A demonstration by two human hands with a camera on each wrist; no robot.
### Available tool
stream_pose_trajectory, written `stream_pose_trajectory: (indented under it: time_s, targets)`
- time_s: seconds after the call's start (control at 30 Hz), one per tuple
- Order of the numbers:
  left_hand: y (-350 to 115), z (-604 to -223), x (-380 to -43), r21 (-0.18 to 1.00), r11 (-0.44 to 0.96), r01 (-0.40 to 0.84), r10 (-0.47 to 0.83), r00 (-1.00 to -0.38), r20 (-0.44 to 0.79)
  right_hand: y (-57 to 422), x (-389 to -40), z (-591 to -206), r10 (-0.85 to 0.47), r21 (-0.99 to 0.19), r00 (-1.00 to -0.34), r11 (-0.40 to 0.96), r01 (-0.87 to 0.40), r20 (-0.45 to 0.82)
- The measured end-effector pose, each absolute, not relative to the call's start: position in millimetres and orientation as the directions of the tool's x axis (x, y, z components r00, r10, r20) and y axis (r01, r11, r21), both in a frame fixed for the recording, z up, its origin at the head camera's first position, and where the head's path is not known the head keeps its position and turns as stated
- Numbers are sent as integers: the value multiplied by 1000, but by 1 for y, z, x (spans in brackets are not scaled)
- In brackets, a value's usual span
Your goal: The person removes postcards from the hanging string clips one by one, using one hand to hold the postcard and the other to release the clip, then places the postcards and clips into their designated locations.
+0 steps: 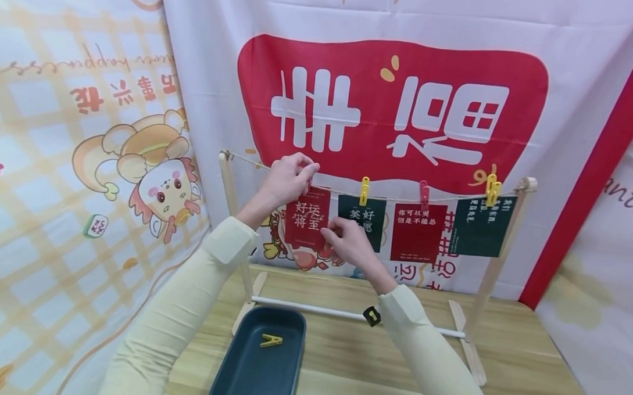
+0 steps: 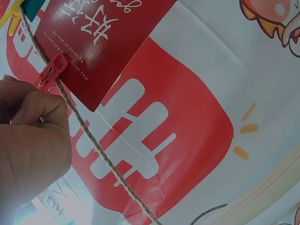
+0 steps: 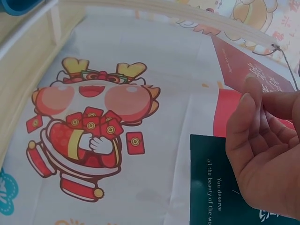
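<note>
Pinching red clip (image 2: 55,69) with left grip (image 1: 291,176), on string (image 2: 98,149) at top of leftmost red card (image 1: 306,225), hung long axis vertical below. At card's right edge with right grip (image 1: 352,243); cannot tell if grasping.

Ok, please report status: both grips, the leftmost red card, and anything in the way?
Left grip pinching red clothespin across cord and top edge of leftmost red card. Right grip by card's right edge, contact unclear. Nothing seen blocking.
</note>
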State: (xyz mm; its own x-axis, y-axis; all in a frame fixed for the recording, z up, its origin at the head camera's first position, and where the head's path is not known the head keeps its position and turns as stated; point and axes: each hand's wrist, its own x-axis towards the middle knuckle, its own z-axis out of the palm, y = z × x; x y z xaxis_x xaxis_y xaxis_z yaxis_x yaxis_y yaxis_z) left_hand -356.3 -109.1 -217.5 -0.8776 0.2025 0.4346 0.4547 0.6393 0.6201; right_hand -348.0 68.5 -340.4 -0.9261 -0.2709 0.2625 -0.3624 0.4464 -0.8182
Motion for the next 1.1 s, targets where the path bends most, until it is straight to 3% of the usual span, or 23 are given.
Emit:
stream_pose_trajectory:
  time_s: [0.3, 0.7, 1.1]
  targets:
    - [-106, -215, -356, 611, 658, 441, 209, -886, 415, 73, -348, -339, -277, -814, -921, 443, -375, 273]
    - [-105, -216, -360, 569, 662, 487, 197, -846, 496, 73, -348, -337, -310, -819, -915, 432, -377, 257]
    - [-107, -214, -361, 614, 615, 495, 164, -842, 514, 72, -344, -338, -339, -803, -902, 438, -404, 268]
